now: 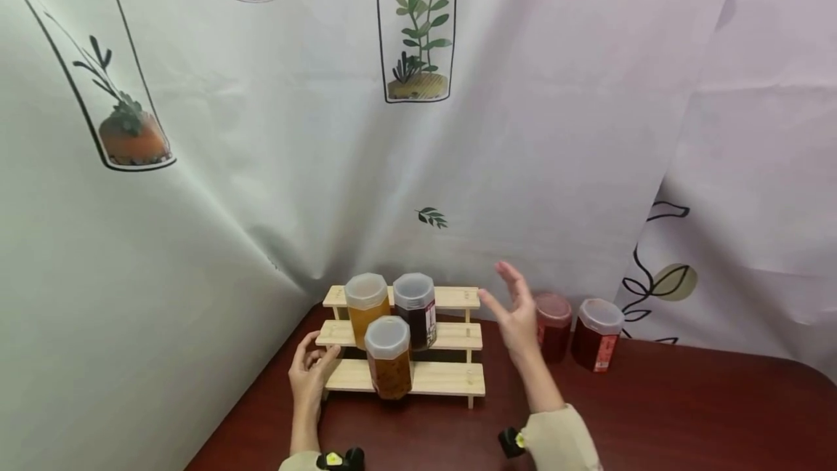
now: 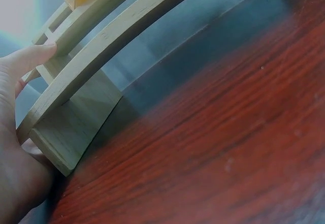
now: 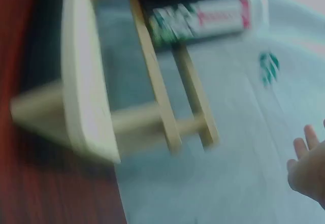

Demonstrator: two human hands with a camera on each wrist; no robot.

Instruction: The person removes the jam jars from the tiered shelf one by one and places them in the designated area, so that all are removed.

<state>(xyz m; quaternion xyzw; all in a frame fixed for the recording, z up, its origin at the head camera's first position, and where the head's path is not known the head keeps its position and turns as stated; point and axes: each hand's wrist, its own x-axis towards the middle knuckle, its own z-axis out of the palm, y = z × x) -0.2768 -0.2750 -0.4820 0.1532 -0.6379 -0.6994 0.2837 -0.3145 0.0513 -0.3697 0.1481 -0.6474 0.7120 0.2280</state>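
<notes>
A three-tier wooden rack (image 1: pixel 451 378) stands on the table. My left hand (image 1: pixel 309 376) holds its left end; in the left wrist view the thumb (image 2: pixel 38 56) lies against a shelf end. On the middle tier are a yellow-orange jar (image 1: pixel 368 315) and a dark jar (image 1: pixel 417 311) with a label. A brown-orange jar (image 1: pixel 391 365) sits on the lowest tier. All have translucent lids. My right hand (image 1: pixel 519 322) is raised off the rack's right end, fingers spread and holding nothing. The right wrist view is blurred.
Two dark red jars, one with a reddish lid (image 1: pixel 554 318) and one with a whitish lid (image 1: pixel 596 336), stand on the table right of my right hand. Behind the reddish-brown table (image 1: pixel 686 398) hangs a pale cloth (image 1: pixel 556 129) printed with plants, also along the left side.
</notes>
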